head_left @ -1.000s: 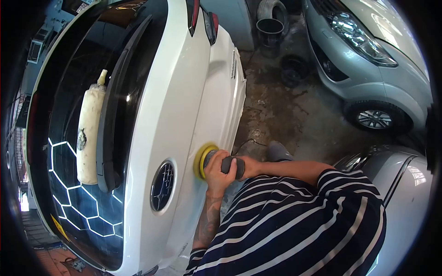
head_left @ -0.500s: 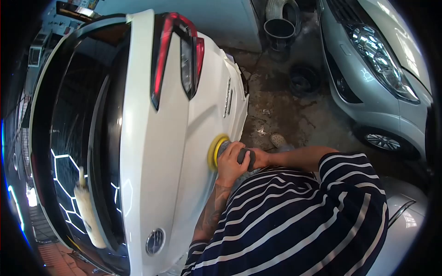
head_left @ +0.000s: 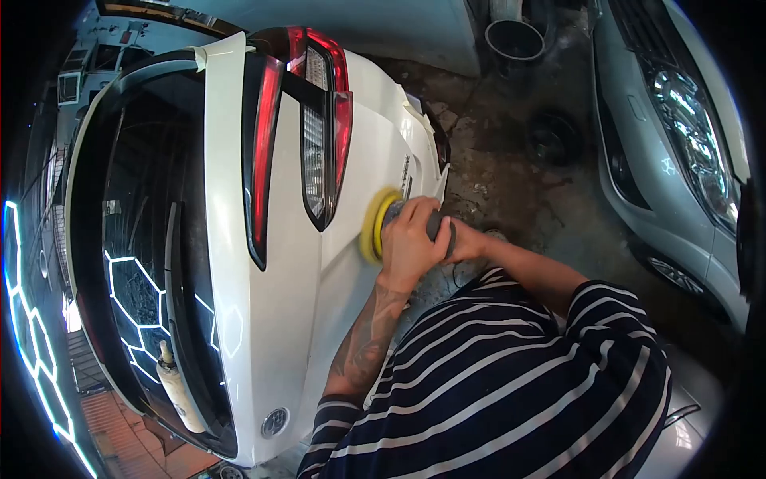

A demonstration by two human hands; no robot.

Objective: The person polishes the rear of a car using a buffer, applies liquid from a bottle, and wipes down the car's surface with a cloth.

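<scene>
Polisher against white car

A black bucket and dark tub stand on stained floor near a silver car.

Polisher on car (near taillight)

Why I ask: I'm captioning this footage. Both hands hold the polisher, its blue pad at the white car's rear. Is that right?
Not quite: the head view shows the pad is yellow, not blue. Left hand and right hand hold the polisher at the white car's rear.
</scene>
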